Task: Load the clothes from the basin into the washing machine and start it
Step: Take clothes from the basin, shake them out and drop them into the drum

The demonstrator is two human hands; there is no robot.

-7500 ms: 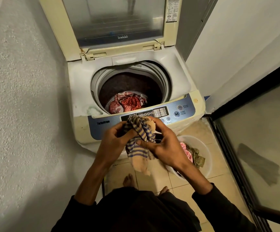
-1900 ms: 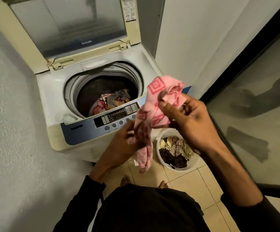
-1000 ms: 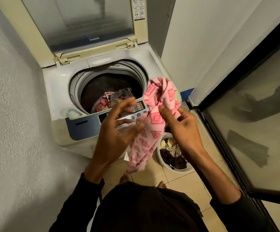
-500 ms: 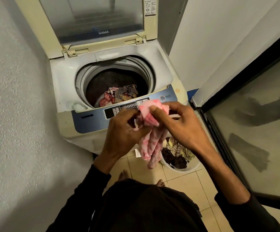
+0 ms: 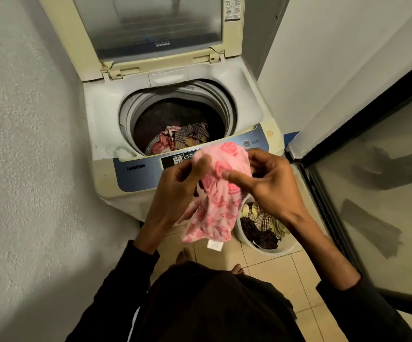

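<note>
Head view: pink cloth (image 5: 218, 193) hides control panel (image 5: 175, 160).

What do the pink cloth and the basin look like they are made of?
Pink cloth: soft, thin woven or knit fabric, matte; it drapes and bunches in both hands, with a sewn label at its hem. Basin: probably plastic, white and smooth, with a thin moulded rim.

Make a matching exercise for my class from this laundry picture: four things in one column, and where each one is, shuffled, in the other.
Things
1. pink cloth
2. checked garment
3. white basin
4. lid

Places
A. on the tiled floor, right of the machine
B. raised upright behind the drum
C. held in both hands
D. inside the drum

Pairs: 1-C, 2-D, 3-A, 4-B
</note>
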